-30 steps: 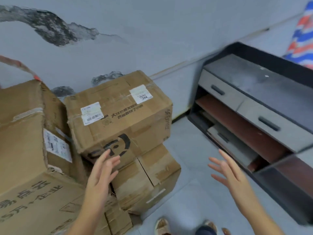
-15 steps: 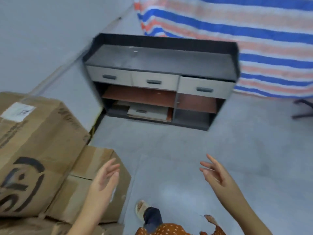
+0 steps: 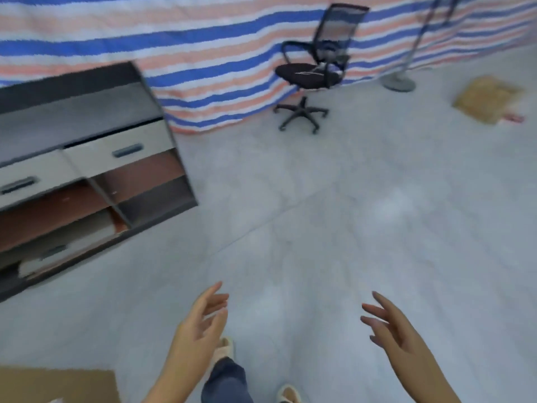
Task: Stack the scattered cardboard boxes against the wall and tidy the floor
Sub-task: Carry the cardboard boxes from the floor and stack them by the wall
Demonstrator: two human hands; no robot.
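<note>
Change since earlier: view has swung right, away from the stacked boxes at the wall; the cabinet, centred half a second ago, now sits at the left edge, and a chair and a far box have come into frame.
Left hand (image 3: 200, 330): lower centre of the frame, raised over the floor, fingers spread and loose, holding nothing.
Right hand (image 3: 398, 335): lower right, palm turned inward, fingers fanned apart, empty.
Flattened cardboard box (image 3: 488, 98): upper right, lying on the floor, well apart from both hands; something pink and white just beside its lower right edge, too blurred to name.
Cardboard box corner (image 3: 58, 385): bottom left edge of the frame, only a brown face showing.
Cabinet (image 3: 87, 175): left side, dark frame, two pale drawers above open shelves; a loose panel lies on the bottom shelf.
Office chair (image 3: 313, 68): upper centre, black, on castors, in front of the striped tarp (image 3: 174, 39).
Stand base (image 3: 398, 81): round, grey, upper right, near the tarp.
Floor (image 3: 319, 213): pale grey tile.
Feet: light slipper (image 3: 225, 347) and jeans leg (image 3: 226, 385) between the hands at the bottom edge.
</note>
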